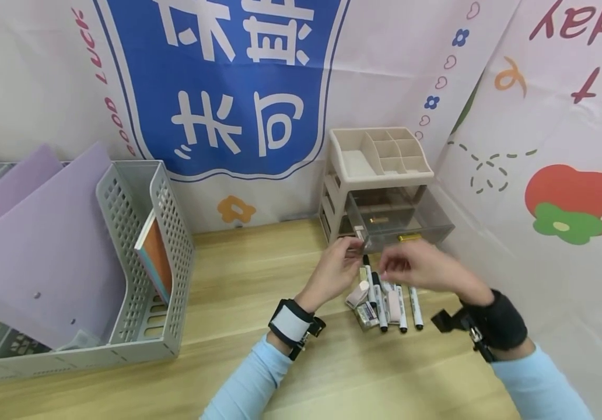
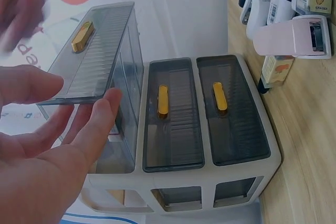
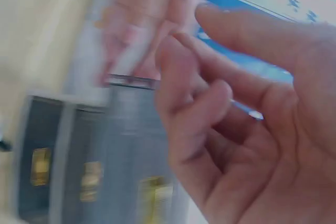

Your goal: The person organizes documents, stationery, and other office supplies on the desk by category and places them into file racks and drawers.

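Observation:
A small beige drawer cabinet (image 1: 336, 186) stands by the wall, its clear top drawer (image 1: 429, 224) pulled out. My left hand (image 1: 332, 269) grips that drawer's front edge, thumb on the front panel and fingers at the other side in the left wrist view. A small pale item (image 1: 360, 226) lies inside the drawer, near that hand. My right hand (image 1: 422, 265) hovers just before the drawer, its fingers loosely curled with nothing in them; the right wrist view is blurred. Below the hands lie several white markers (image 1: 415, 308), pink stapler-like items (image 1: 392, 306) and a small printed box (image 1: 366, 315).
Two lower drawers with gold handles (image 2: 163, 101) are closed. The cabinet top has a divided tray (image 1: 361, 163). At the left, a grey file rack (image 1: 146, 344) holds purple folders (image 1: 54, 251) and a thin book (image 1: 155, 254). A printed cloth covers the walls behind and at the right.

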The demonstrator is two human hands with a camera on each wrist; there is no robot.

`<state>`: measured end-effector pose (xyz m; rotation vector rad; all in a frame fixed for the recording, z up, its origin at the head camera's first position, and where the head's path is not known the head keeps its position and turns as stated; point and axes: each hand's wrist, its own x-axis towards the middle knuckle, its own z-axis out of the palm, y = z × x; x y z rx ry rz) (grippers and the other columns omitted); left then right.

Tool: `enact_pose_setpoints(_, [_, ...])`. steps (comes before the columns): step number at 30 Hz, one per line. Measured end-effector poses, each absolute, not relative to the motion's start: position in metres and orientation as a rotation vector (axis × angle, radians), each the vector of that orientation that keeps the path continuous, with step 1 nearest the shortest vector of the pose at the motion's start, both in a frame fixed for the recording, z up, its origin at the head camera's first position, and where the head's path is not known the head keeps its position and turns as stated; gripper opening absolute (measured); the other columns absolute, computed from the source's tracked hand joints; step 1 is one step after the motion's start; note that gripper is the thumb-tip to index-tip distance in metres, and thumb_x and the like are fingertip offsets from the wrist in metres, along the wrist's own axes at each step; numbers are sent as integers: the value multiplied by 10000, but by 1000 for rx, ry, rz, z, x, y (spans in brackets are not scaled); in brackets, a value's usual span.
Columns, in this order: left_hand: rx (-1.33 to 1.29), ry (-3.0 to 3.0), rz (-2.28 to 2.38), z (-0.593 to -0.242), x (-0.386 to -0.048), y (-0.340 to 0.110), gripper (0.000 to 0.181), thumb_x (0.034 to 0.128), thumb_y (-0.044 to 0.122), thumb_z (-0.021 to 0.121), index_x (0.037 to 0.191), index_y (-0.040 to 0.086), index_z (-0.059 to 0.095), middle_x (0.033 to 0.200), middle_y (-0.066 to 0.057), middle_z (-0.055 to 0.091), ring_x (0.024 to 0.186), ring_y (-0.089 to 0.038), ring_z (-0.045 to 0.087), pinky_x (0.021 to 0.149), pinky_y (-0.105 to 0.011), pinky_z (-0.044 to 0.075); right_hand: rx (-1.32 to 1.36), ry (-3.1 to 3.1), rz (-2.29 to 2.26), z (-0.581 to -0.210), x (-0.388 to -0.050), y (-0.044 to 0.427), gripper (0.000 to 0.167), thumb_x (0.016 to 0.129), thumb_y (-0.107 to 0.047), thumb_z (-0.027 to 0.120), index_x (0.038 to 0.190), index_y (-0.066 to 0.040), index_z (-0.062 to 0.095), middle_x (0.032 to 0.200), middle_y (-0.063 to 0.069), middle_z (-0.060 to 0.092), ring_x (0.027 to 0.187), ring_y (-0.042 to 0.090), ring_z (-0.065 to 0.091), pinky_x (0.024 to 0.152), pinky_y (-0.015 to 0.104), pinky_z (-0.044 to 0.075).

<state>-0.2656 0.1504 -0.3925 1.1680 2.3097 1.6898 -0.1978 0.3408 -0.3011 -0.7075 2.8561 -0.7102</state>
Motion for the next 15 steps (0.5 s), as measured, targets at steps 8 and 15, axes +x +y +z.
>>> enact_pose_setpoints(8, [1131, 2263, 1669, -393, -266, 146, 408, 921, -79, 586, 1322, -63, 508, 1282, -218, 559, 1186, -326, 630, 983, -221, 544, -643, 2919, -408, -397, -186, 342, 263, 775, -86, 816, 1020, -44, 729, 853, 26, 654, 747, 111, 558, 635, 232, 459])
enact_pose_setpoints(15, [1174, 2205, 1655, -393, -266, 145, 468, 917, -84, 585, 1370, -67, 469, 1308, -231, 532, 1222, -356, 600, 1031, -346, 539, -579, 3043, -182, -450, -192, 333, 468, 663, -147, 914, 1087, -73, 731, 878, 64, 604, 799, 187, 548, 667, 334, 488])
